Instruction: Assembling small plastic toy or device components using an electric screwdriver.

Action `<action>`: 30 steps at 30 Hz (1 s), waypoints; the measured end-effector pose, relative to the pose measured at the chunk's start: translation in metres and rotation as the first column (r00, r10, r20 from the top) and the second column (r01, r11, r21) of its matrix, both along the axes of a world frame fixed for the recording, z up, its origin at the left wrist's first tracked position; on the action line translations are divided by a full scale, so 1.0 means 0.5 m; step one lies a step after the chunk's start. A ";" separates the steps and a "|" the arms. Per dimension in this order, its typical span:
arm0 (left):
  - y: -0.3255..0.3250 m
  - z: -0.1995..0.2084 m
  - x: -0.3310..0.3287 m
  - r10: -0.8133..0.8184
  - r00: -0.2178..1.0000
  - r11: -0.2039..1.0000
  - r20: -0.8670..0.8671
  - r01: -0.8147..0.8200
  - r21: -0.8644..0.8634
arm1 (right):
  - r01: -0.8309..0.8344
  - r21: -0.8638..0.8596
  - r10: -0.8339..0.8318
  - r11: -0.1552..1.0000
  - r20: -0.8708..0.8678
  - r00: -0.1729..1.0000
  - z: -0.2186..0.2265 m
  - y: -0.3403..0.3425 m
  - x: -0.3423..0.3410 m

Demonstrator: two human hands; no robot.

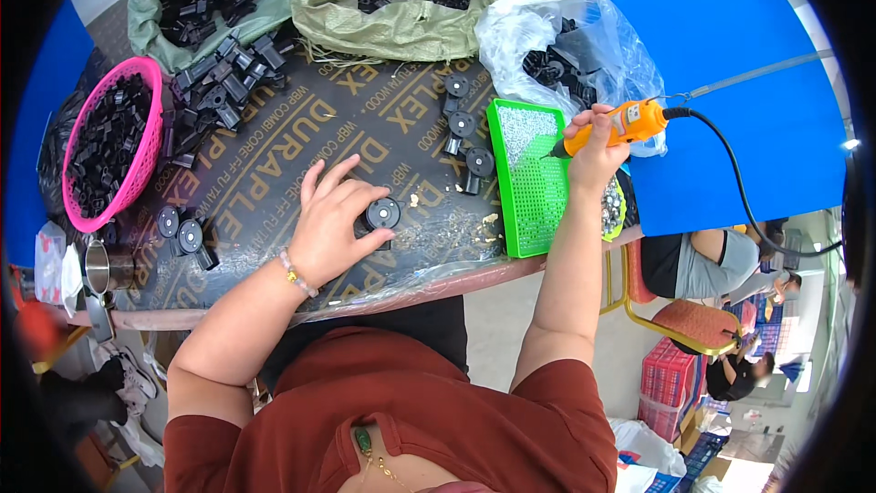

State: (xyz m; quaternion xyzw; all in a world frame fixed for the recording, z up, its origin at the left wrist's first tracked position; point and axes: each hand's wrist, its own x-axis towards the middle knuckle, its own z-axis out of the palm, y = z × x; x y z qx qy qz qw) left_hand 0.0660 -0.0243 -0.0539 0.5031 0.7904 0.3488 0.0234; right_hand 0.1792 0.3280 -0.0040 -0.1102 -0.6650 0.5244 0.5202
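My left hand (330, 226) pinches a small black plastic part with a round, wheel-like disc (384, 212) between thumb and forefinger, down on the dark board tabletop. The other fingers of that hand are spread. My right hand (595, 153) is wrapped round an orange electric screwdriver (630, 126). Its thin tip points left, over a bright green perforated tray (501, 183). Small silvery screws (531, 128) lie heaped at the tray's far end. Whether a screw sits on the tip is too small to tell.
Similar round-disc parts (461, 123) stand left of the tray, others (190, 236) at the left. A pink basket (149, 141), woven sacks (315, 9) and a clear bag (502, 23) hold black parts. The screwdriver's black cable (730, 155) curves right. A metal cup (108, 267) stands near the left edge.
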 end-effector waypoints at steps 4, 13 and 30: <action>0.002 -0.001 0.000 -0.001 1.000 1.000 0.005 0.001 -0.002 | 0.011 -0.039 -0.011 0.999 -0.001 1.000 -0.004 -0.001 0.000; 0.001 0.004 0.000 0.011 1.000 1.000 -0.003 -0.011 -0.022 | 0.050 -0.020 -0.050 0.999 -0.017 0.999 -0.016 0.001 0.005; -0.009 0.001 -0.004 0.042 0.999 0.999 -0.009 -0.042 0.009 | -0.503 -0.142 0.473 0.852 -0.200 0.858 0.062 -0.320 -0.017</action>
